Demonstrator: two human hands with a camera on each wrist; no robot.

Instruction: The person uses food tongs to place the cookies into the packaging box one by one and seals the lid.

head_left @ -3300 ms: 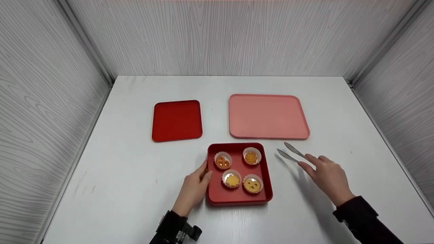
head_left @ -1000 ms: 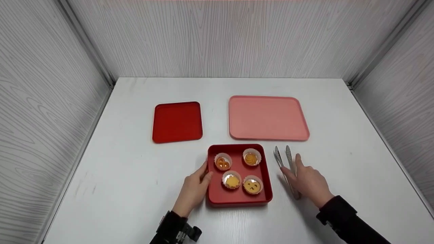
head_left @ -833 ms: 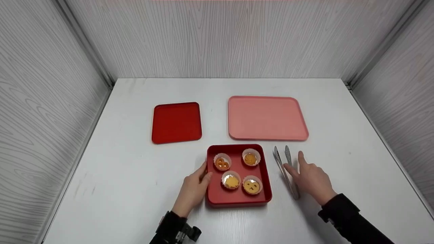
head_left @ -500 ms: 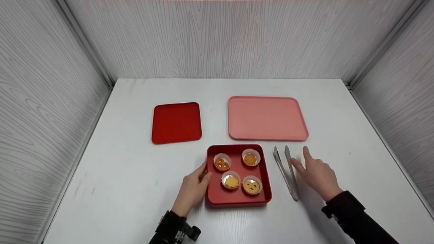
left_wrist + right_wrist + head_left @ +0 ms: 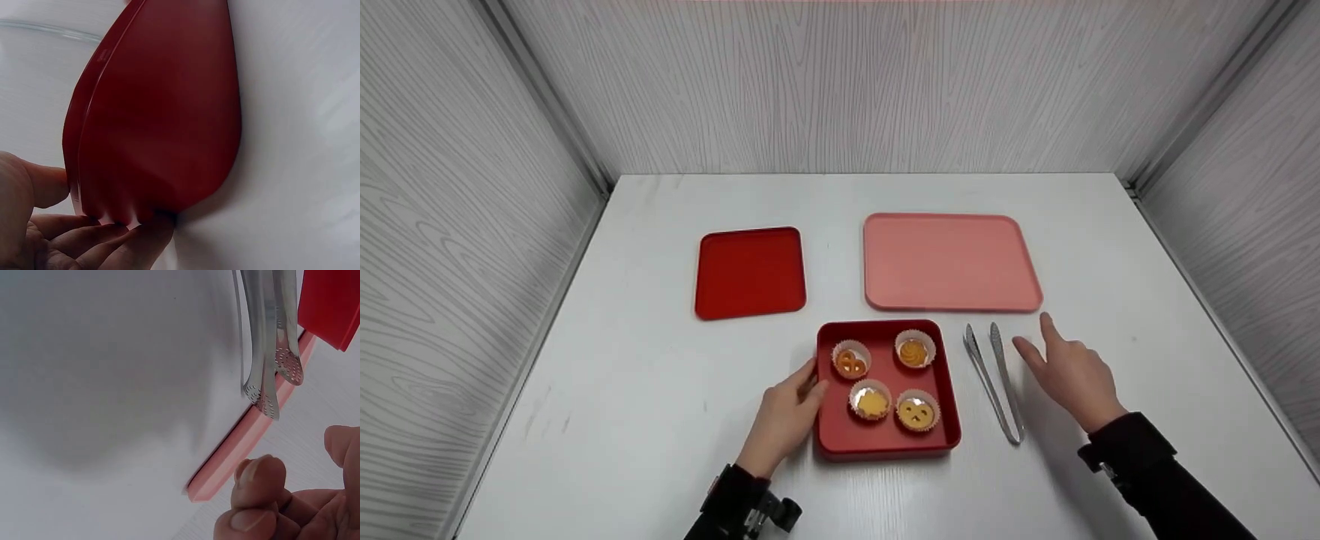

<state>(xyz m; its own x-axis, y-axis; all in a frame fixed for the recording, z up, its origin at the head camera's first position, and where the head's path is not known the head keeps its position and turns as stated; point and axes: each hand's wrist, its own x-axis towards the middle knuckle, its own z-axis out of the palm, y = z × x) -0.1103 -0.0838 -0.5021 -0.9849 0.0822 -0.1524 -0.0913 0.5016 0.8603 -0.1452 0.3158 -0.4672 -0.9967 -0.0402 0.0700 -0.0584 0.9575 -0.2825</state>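
A red square box [image 5: 885, 442] stands at the table's front middle with several paper cups of small snacks in it, one a pretzel [image 5: 851, 364]. My left hand [image 5: 781, 420] holds the box at its left side, thumb at the rim and fingers against the outer wall, as the left wrist view shows. Metal tongs [image 5: 1006, 390] lie on the table just right of the box, their arms spread and tips pointing away from me. My right hand [image 5: 1076, 379] hovers to the right of the tongs, index finger and thumb extended, holding nothing.
A flat red square tray [image 5: 751, 274] lies at the back left. Behind the tongs is a larger pink rectangular tray [image 5: 952, 262]. Grey wood-grain panels [image 5: 840, 90] border the table at the back and both sides.
My right hand lowered the tongs beside the box, let go of them and drew off to the right. The left hand and the box have stayed in place.
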